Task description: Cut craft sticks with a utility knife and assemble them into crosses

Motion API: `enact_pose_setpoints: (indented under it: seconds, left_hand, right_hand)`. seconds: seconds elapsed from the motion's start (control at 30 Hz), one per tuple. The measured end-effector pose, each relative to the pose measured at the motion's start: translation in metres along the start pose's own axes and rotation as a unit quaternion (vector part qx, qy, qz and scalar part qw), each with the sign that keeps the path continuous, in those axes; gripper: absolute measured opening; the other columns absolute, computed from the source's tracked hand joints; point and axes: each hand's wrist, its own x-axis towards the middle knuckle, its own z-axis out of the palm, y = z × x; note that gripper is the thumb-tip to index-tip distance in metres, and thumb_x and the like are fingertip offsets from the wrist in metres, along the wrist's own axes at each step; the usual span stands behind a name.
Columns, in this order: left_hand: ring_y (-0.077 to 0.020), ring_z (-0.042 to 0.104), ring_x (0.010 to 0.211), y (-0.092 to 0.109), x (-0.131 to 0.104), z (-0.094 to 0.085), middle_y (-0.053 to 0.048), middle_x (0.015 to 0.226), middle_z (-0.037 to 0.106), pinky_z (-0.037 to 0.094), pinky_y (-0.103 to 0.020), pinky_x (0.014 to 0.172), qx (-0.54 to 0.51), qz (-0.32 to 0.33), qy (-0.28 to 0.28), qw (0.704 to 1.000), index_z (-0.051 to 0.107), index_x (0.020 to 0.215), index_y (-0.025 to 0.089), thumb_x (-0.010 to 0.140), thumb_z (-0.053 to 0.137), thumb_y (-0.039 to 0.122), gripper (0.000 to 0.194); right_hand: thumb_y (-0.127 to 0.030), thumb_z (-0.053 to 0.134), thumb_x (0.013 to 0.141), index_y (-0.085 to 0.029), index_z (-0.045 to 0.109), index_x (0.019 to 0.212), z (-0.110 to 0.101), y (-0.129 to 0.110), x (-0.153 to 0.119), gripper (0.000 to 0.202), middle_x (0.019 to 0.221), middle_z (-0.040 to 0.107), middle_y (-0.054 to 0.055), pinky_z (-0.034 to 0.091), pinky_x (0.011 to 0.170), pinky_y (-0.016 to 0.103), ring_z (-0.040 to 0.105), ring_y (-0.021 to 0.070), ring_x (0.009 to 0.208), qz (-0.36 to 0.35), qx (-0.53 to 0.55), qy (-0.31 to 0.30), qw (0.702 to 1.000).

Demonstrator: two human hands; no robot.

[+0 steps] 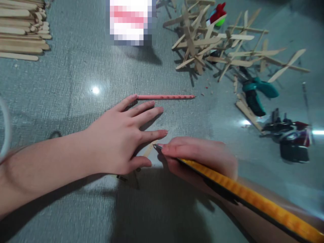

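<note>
Gripping long orange-and-black pointed tool (227,182) in closed right hand (202,153), with tip at narrow wooden stick (148,151) between thumb and forefinger of left hand (116,133), laid palm down, fingers spread; cannot tell pencil from blade, nor contact from slight gap. Judged as working that stick, calling next for steady pinning and fingertips kept clear of tip. Farther out on grey, textured, glare-spotted tabletop (81,74): pink pencil (169,97) at little finger, teal-handled pliers (265,88) off right, crossed craft sticks (202,43) beyond pliers, stacked craft sticks (15,32) far left; room beyond tabletop out of view.
</note>
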Motion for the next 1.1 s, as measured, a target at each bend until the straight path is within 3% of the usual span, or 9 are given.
enact_pose_setpoints:
  seconds: [0.37, 0.63, 1.1]
  left_hand:
    - [-0.0412, 0.041, 0.157, 0.0008, 0.0004, -0.0004, -0.017, 0.169, 0.044, 0.022, -0.068, 0.131, 0.001, 0.0, -0.002, 1.0, 0.061, 0.152, 0.027, 0.093, 0.067, 0.058, 0.067]
    - [-0.0402, 0.042, 0.156, -0.0011, -0.0009, 0.0026, -0.013, 0.168, 0.046, 0.02, -0.065, 0.132, 0.017, 0.002, 0.016, 1.0, 0.063, 0.149, 0.03, 0.092, 0.069, 0.062, 0.066]
    - [-0.042, 0.044, 0.155, 0.0004, 0.0008, 0.0008, -0.013, 0.168, 0.047, 0.024, -0.066, 0.132, 0.017, 0.001, 0.006, 1.0, 0.062, 0.151, 0.028, 0.092, 0.07, 0.062, 0.069]
  right_hand:
    - [-0.01, 0.069, 0.094, -0.026, 0.072, 0.106, -0.0004, -0.0014, 0.0038, 0.02, 0.086, 0.079, 0.001, 0.065, 0.07, 0.025, 0.078, 0.0153, 0.074, -0.013, -0.016, -0.006, 1.0]
    - [-0.012, 0.068, 0.096, -0.025, 0.07, 0.1, -0.0002, -0.0074, 0.0063, 0.014, 0.083, 0.077, 0.0, 0.06, 0.066, 0.025, 0.074, 0.0137, 0.069, 0.019, -0.007, -0.026, 0.999]
    - [-0.01, 0.069, 0.093, -0.028, 0.072, 0.104, -0.0045, -0.0025, 0.0021, 0.021, 0.086, 0.082, 0.001, 0.066, 0.069, 0.027, 0.08, 0.0168, 0.075, 0.015, -0.016, -0.003, 1.0]
